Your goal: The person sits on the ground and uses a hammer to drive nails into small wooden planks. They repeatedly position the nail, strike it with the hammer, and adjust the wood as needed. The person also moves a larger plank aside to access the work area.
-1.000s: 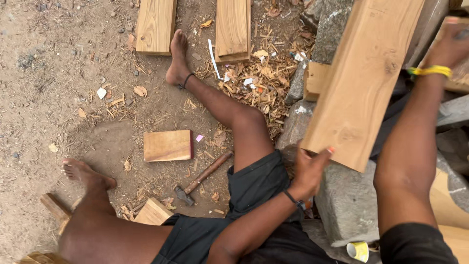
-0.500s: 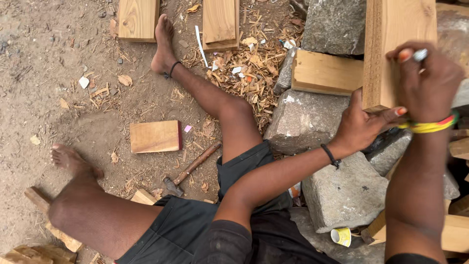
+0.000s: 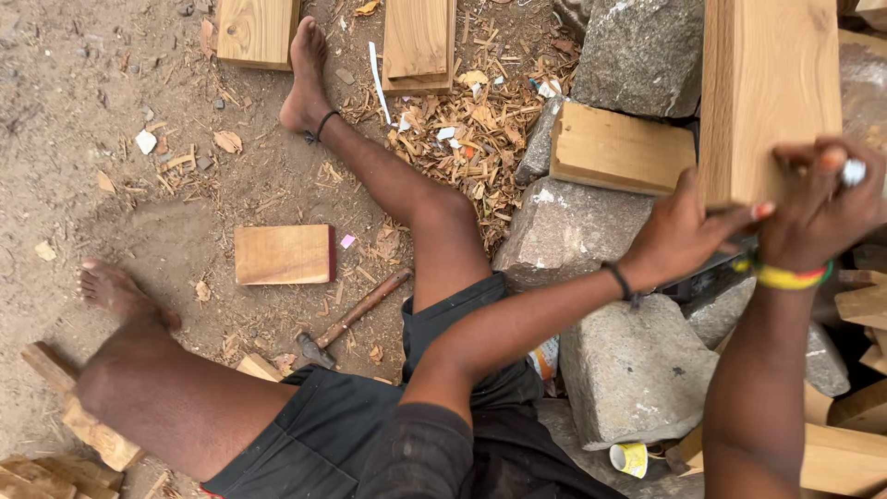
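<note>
A long light wooden plank (image 3: 767,92) stands on end over the grey stones at the upper right. My left hand (image 3: 688,236), with a black band on its wrist, grips the plank's lower left edge. My right hand (image 3: 822,203), wearing a yellow, red and green wristband, is closed around a small white-tipped pen-like tool (image 3: 852,172) right at the plank's lower end. The tool's body is hidden in my fist.
Big grey stones (image 3: 637,370) lie under my arms, with a short wooden block (image 3: 619,148) on one. A hammer (image 3: 356,314) and a small board (image 3: 282,254) lie on the dirt between my bare legs. Wood chips (image 3: 462,129), two planks and offcuts lie around.
The plank swung from a slant to nearly straight up. My right hand came down from its top to its lower end, and my left hand moved up to the plank's lower edge.
</note>
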